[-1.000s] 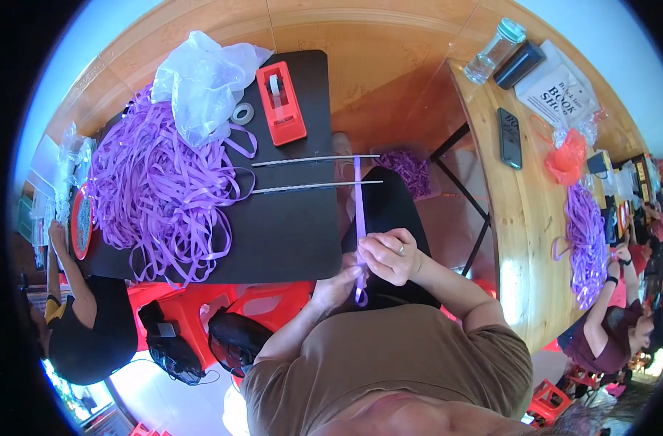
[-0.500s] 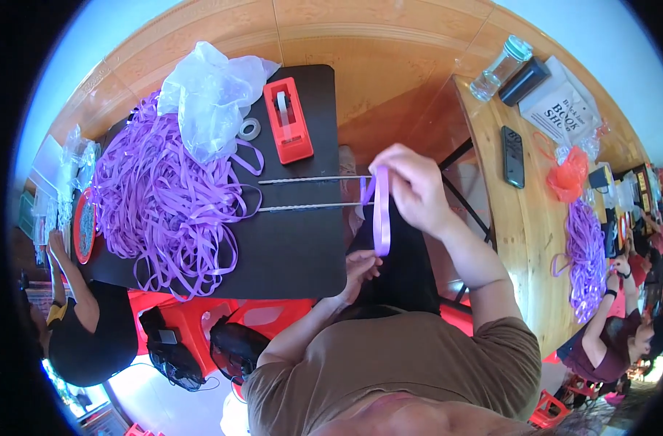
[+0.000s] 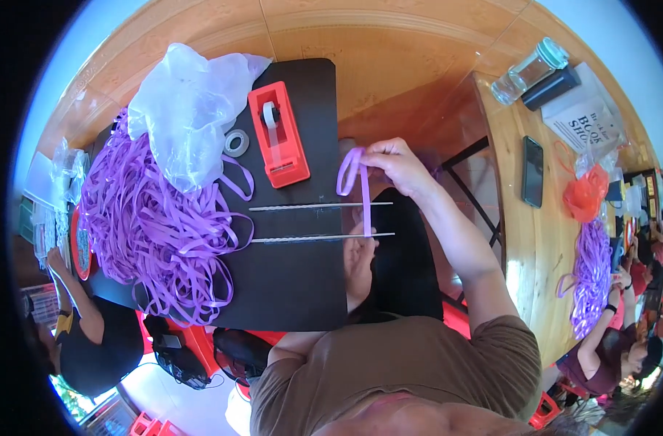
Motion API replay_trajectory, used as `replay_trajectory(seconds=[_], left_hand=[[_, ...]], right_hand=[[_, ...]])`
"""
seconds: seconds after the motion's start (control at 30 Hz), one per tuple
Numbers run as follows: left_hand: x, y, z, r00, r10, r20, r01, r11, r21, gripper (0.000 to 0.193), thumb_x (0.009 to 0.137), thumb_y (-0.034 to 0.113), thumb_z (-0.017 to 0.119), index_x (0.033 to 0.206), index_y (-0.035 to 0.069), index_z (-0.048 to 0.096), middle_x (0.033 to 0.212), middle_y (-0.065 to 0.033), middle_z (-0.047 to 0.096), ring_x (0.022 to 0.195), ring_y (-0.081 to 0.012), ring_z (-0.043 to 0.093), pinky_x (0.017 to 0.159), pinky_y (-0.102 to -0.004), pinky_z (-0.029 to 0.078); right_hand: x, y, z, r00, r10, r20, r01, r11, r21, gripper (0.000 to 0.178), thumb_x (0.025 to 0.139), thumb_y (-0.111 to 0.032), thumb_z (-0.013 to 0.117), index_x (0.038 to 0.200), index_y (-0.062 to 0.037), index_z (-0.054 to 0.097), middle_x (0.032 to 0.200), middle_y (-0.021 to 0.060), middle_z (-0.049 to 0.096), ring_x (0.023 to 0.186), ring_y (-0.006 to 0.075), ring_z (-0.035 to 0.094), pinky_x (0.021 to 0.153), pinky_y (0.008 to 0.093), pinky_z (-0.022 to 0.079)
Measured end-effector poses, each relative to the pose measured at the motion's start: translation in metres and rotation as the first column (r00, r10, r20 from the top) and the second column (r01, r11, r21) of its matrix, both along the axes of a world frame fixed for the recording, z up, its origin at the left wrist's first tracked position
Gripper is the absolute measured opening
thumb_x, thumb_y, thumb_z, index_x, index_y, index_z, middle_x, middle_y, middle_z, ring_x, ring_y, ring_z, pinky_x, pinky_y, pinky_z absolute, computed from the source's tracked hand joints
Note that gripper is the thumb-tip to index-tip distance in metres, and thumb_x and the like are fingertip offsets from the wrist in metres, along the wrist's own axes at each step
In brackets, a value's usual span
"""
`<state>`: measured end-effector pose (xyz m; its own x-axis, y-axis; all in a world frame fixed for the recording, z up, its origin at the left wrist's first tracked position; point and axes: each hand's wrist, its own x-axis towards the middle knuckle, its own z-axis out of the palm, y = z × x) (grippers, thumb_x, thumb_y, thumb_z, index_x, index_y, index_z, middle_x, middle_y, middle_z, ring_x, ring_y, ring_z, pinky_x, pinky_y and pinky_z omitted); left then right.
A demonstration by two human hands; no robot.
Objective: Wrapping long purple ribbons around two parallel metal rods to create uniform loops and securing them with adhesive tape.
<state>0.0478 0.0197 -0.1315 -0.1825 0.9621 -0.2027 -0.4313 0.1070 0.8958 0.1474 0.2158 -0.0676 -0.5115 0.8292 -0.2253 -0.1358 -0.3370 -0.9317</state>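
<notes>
My right hand point(image 3: 403, 166) pinches a purple ribbon point(image 3: 366, 190) beyond the table's right edge; a loop of it curls to the left of my fingers. From that pinch the ribbon runs down across two thin twisted metal rods, the far one point(image 3: 295, 208) and the near one point(image 3: 302, 238), which jut past the edge. My left hand point(image 3: 358, 267) is under the near rod's end, its fingertips closed at the ribbon's lower part, partly hidden by the rod. A large tangled heap of purple ribbon point(image 3: 157, 240) covers the left of the dark table point(image 3: 288, 291).
A red tape dispenser point(image 3: 294, 166), a tape roll point(image 3: 228, 143) and a white plastic bag point(image 3: 186, 109) lie beyond the rods. To the right, a wooden table point(image 3: 513, 240) holds a phone point(image 3: 533, 171), a bottle point(image 3: 520, 76) and more ribbon point(image 3: 591, 269). Other people sit at both sides.
My right hand has drawn the ribbon up and away from the rods, opening a loop at left. My left hand has come up to the near rod's end. The view has shifted slightly.
</notes>
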Motion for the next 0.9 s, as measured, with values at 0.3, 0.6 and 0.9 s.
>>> replay_trajectory(seconds=[0.3, 0.6, 0.9], left_hand=[[0.014, 0.040, 0.013, 0.978, 0.199, -0.057, -0.169, 0.925, 0.339, 0.043, 0.096, 0.005, 0.045, 0.138, -0.001, 0.036, 0.140, -0.0111, 0.039, 0.123, -0.0198, 0.042, 0.103, -0.0343, 0.033], [0.011, 0.037, 0.011, 0.989, 0.150, -0.005, -0.142, 0.949, 0.281, 0.020, 0.098, 0.017, 0.048, 0.104, 0.001, 0.059, 0.090, -0.0049, 0.062, 0.084, -0.0109, 0.058, 0.078, -0.0248, 0.046], [0.013, -0.018, 0.011, 0.997, 0.049, -0.053, -0.049, 0.999, 0.004, 0.017, 0.097, 0.016, 0.050, 0.102, 0.004, 0.060, 0.077, -0.0010, 0.060, 0.073, -0.0081, 0.055, 0.070, -0.0215, 0.043]], right_hand=[[-0.004, -0.064, -0.072, 0.949, -0.264, -0.171, 0.158, 0.870, -0.468, 0.011, 0.082, -0.006, 0.059, 0.077, 0.0017, 0.066, 0.073, 0.0110, 0.065, 0.066, 0.0185, 0.062, 0.059, 0.0291, 0.049], [-0.018, -0.135, -0.072, 0.839, -0.532, -0.112, 0.326, 0.657, -0.680, 0.012, 0.083, -0.007, 0.054, 0.085, -0.0024, 0.064, 0.077, 0.0068, 0.063, 0.061, 0.0165, 0.058, 0.054, 0.0286, 0.045], [0.018, -0.242, -0.089, 0.983, -0.171, -0.061, 0.068, 0.659, -0.749, 0.012, 0.086, -0.017, 0.058, 0.080, -0.0063, 0.060, 0.068, 0.0043, 0.058, 0.061, 0.0167, 0.057, 0.053, 0.0309, 0.045]])
